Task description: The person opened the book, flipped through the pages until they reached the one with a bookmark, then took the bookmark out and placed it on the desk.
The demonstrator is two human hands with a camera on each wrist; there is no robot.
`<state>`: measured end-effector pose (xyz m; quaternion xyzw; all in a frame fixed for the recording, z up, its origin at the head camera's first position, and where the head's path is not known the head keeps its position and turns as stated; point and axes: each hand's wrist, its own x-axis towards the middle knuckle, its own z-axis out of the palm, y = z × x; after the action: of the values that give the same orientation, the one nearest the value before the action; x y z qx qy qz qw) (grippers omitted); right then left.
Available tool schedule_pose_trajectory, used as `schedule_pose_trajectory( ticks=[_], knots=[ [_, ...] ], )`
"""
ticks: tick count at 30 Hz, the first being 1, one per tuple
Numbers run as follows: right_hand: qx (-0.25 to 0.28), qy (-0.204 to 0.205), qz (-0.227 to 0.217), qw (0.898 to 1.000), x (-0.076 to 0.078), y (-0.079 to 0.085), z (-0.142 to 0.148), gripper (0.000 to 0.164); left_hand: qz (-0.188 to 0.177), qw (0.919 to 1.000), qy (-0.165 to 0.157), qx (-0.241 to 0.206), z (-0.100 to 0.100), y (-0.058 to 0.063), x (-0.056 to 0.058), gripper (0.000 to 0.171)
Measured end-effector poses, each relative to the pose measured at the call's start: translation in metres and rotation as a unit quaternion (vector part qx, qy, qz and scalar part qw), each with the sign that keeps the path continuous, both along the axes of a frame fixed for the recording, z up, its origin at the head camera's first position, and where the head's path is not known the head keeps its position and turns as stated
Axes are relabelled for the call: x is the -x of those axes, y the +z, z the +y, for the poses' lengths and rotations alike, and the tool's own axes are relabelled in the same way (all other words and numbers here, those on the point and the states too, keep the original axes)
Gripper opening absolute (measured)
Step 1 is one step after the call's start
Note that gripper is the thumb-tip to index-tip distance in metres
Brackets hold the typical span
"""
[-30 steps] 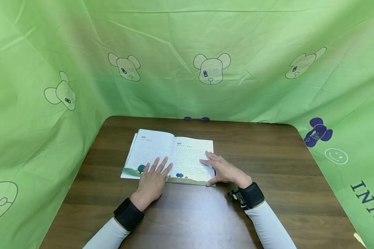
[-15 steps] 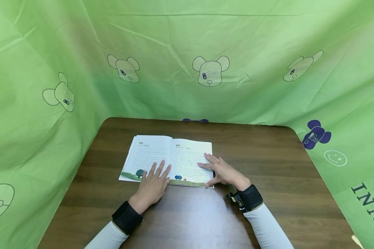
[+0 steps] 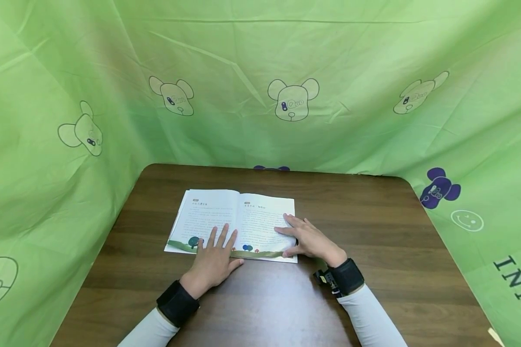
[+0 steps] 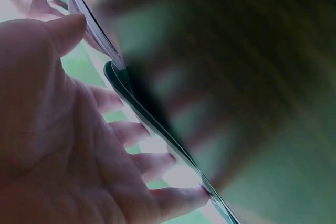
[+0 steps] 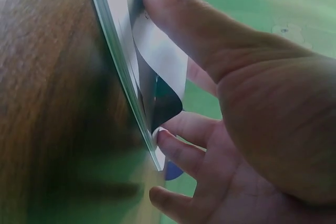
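An open book (image 3: 212, 212) lies on the wooden table, with text on both pages and a green strip along the bottom. My left hand (image 3: 212, 265) rests spread over the lower part of the left page, its thumb off the near edge. At the right page, my right hand (image 3: 312, 238) reaches in from the side, thumb near the lower corner and fingertips higher up. Seen from the right wrist, one page (image 5: 163, 45) bulges up between thumb and fingers, its dark green underside showing above the other pages. The left wrist view shows the book's near edge (image 4: 152, 121) beside the fingers.
The wooden table (image 3: 351, 207) extends round the book on all sides. A green cloth (image 3: 226, 135) printed with bear heads hangs behind and beside it. A small pale item (image 3: 496, 336) lies at the table's right edge.
My left thumb has swung out below the book's near edge. My right thumb has slid a little inward on the page. The left page edges lie flatter than a second ago.
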<state>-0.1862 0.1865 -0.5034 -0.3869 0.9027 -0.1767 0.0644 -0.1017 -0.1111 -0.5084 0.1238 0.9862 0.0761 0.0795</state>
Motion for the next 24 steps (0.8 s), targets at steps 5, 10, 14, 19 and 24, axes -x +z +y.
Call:
schedule_pose_trajectory(
  ticks=[5,10,14,19,24],
  knots=[
    [0.002,-0.014,0.002,1.0,-0.001,-0.001,-0.001,0.071,0.01,0.9999,0.0,0.004,0.002,-0.001,0.0,0.086],
    [0.01,-0.034,-0.003,0.999,0.0,-0.001,-0.005,0.067,0.014,0.9998,0.001,0.013,0.005,-0.001,0.002,0.087],
    [0.014,-0.048,0.001,0.999,0.0,-0.002,-0.008,0.066,0.012,0.9996,0.004,0.025,0.008,0.0,0.002,0.089],
    [0.019,-0.062,0.014,0.998,-0.001,-0.002,-0.01,0.065,0.017,0.9991,0.007,0.037,0.012,-0.001,0.003,0.088],
    [0.025,-0.07,0.027,0.997,0.0,-0.002,-0.01,0.064,0.021,0.9991,0.013,0.036,0.013,-0.001,0.003,0.086]
  ],
)
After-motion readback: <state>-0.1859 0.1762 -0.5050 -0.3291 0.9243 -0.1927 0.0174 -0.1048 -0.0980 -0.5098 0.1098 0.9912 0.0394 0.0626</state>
